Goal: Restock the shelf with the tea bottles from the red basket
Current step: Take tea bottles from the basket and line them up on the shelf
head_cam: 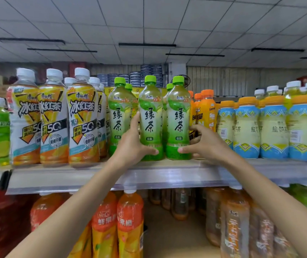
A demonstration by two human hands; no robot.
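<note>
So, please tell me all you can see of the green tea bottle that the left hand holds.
The middle green tea bottle is clear plastic with a green cap and a white-green label with dark characters. It stands upright at the shelf front, between two like bottles. The left hand grips its lower part.

Blurred lower-shelf bottles [238,226], labels unreadable

Both forearms are bare with no sleeve visible up to the near edge of the picture, and the left hand [133,144] and right hand [205,144] have short, plain nails.
</note>
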